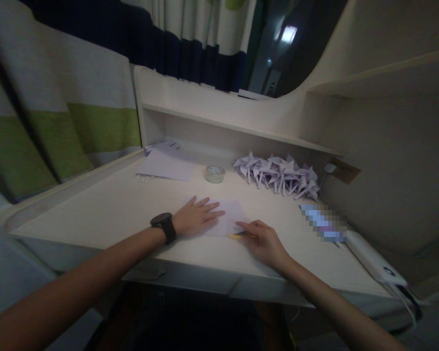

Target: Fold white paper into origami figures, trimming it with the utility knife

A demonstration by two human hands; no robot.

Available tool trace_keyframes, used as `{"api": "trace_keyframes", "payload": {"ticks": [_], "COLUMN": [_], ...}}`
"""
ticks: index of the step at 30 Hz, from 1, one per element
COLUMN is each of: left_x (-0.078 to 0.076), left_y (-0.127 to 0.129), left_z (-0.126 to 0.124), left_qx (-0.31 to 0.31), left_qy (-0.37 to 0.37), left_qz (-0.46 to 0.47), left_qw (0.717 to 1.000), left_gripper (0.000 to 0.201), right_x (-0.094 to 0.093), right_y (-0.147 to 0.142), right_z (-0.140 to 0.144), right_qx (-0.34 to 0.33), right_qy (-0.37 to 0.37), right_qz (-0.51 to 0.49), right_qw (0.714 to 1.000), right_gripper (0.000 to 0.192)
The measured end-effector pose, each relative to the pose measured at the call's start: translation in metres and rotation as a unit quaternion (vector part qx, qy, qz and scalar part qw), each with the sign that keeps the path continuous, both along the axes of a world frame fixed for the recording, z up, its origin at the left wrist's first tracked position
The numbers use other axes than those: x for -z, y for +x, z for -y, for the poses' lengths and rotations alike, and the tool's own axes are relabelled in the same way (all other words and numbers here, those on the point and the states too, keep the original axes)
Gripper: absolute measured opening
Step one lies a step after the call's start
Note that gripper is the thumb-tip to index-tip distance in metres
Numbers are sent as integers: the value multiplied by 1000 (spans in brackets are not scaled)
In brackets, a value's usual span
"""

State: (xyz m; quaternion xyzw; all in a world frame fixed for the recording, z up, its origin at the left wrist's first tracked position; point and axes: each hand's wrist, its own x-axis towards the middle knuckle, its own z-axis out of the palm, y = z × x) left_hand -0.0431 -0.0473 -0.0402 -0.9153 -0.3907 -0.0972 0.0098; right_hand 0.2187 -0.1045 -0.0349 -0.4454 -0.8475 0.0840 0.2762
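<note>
A sheet of white paper (232, 214) lies flat on the desk in front of me. My left hand (195, 218), with a dark watch (163, 225) on its wrist, rests palm down on the sheet, fingers spread. At the sheet's lower right corner my right hand (265, 243) is closed around a slim yellow tool (237, 236), its index finger stretched along the paper. Part of the tool is hidden by the fingers, so its exact kind cannot be made out. A roll of clear tape (214, 174) sits just beyond the sheet.
Several paper pinwheels (278, 170) are heaped at the back right. A stack of white paper (166, 163) lies back left, small pale bits (143, 179) beside it. On the right are a blurred-out object (322, 223) and a white power strip (373, 258) with a cable. A shelf (223, 127) overhangs the desk's back.
</note>
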Motion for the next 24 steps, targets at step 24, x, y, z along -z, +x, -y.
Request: {"api": "trace_keyframes", "payload": {"ticks": [24], "left_x": [0], "left_y": [0], "left_z": [0], "left_qx": [-2], "left_qy": [-14], "left_qz": [-1], "left_qw": [1000], "left_gripper": [51], "right_x": [2], "right_y": [5], "right_z": [4], "right_qx": [-33], "right_qy": [37], "right_qz": [1], "right_qw": [999], "right_gripper": [39]}}
